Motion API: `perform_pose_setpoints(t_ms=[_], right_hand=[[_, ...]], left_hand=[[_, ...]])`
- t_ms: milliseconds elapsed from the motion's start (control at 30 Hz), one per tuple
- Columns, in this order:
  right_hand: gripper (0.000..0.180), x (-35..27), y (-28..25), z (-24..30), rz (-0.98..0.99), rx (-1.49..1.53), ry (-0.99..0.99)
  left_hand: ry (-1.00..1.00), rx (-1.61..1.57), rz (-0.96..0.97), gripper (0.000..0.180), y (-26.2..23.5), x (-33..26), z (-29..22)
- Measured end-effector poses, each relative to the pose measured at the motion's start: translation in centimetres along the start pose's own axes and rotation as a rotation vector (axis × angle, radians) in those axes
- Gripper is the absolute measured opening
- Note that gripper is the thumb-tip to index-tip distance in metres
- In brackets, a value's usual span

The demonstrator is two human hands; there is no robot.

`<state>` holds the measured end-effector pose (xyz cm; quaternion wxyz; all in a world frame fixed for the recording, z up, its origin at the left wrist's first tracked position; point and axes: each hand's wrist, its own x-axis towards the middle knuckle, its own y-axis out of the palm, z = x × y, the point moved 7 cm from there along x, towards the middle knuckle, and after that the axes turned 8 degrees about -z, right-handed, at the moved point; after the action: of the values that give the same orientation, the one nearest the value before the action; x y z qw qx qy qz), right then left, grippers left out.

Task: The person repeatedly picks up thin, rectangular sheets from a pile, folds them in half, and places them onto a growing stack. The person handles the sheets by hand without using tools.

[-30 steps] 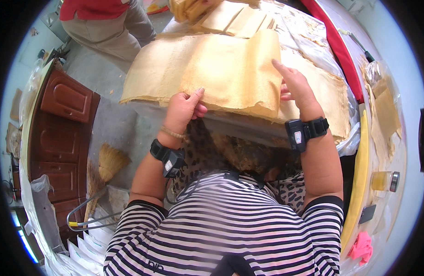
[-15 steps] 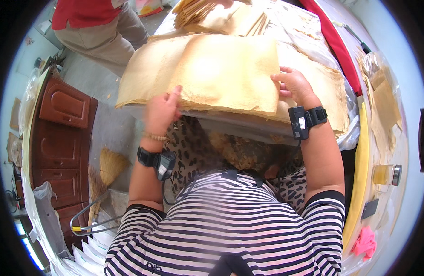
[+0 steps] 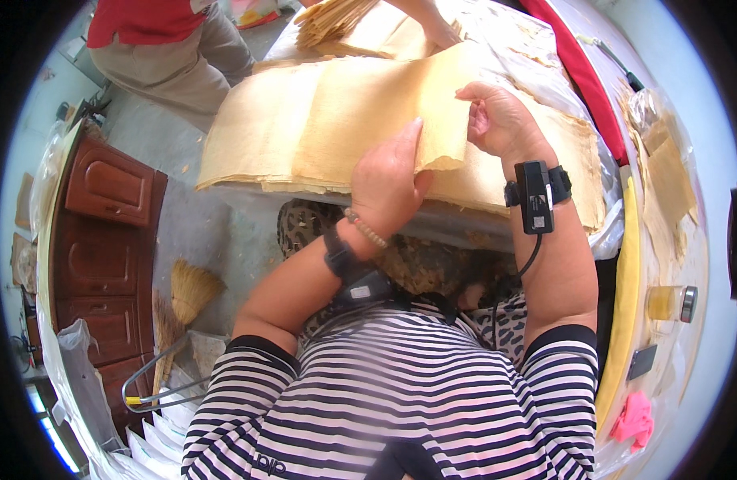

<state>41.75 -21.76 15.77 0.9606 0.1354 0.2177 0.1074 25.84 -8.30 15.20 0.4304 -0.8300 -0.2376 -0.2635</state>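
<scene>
A stack of thin tan sheets lies on the table in front of me. My left hand pinches the near edge of the top tan sheet at its middle, thumb under it. My right hand holds the same sheet's right edge, lifted a little off the stack. Both wrists carry black bands with small devices. More tan sheets spread under my right forearm.
Another person in a red top stands at the far left, and a hand rests on more sheets at the far side. A brown wooden cabinet and a straw broom are on my left. A small jar sits at right.
My left hand has slid right along the sheet's near edge toward my right hand. The right edge of the top sheet is now raised.
</scene>
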Motion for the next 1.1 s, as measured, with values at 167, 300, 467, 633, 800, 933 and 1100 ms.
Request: perform_pose_setpoints(t_ms=[167, 300, 467, 633, 800, 933, 1100], right_hand=[[0.038, -1.2, 2.4, -1.0, 0.117, 0.145, -0.143], [0.071, -2.1, 4.3, -3.9, -0.015, -1.040, -0.752], [0.063, -2.1, 4.4, -7.2, -0.099, -1.611, -1.008], [0.057, -2.5, 4.4, -6.9, -0.130, -1.567, -1.076], [0.056, -2.7, 4.6, -6.9, -0.119, -1.564, -1.060], [0.056, -2.7, 4.4, -6.9, -0.127, -1.561, -1.037], [0.057, -2.8, 4.4, -6.9, -0.133, -1.595, -1.039]], left_hand=[[-0.114, -0.001, -0.091, 0.032, -0.3, 1.2, 3.0], [-0.661, -0.586, -0.231, 0.043, -1.9, 1.2, 10.1], [-0.409, -0.577, -0.447, 0.038, -11.5, 3.2, 14.4], [-0.083, 0.179, -0.513, 0.033, -20.7, 1.0, 12.9], [-0.015, 0.469, -0.490, 0.033, -21.5, 0.7, 13.7], [-0.391, -0.085, -0.504, 0.037, -23.7, 1.7, 20.0], [-0.737, -1.175, -0.684, 0.043, -22.8, 0.5, 27.4]])
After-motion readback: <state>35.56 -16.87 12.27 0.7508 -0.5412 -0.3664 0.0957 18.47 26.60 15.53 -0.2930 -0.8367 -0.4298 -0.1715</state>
